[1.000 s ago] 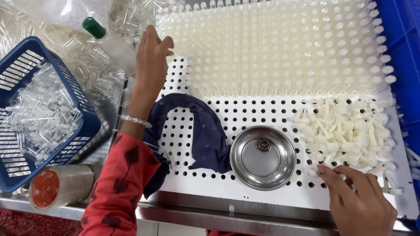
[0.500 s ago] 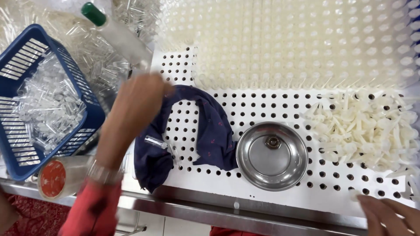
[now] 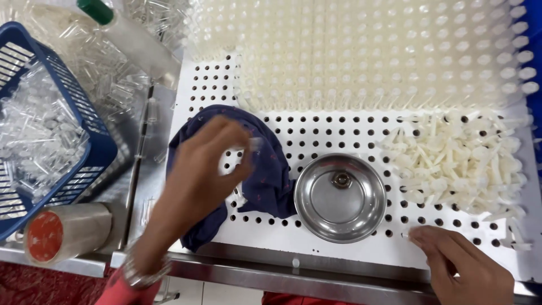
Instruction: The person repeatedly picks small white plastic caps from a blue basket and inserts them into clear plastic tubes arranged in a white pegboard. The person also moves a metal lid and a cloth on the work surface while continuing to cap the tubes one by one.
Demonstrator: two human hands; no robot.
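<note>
Clear plastic tube pinched in left hand fingertips above navy cloth. Right hand pinches a white plug off the perforated board, beside the steel bowl.

A blue basket full of clear plastic tubes sits far left of the steel bowl. A roll of tape with an orange core lies below the basket, left of the bowl. A green-capped bottle lies up and left of the bowl, with loose clear tubes around it on the metal desk.
</note>
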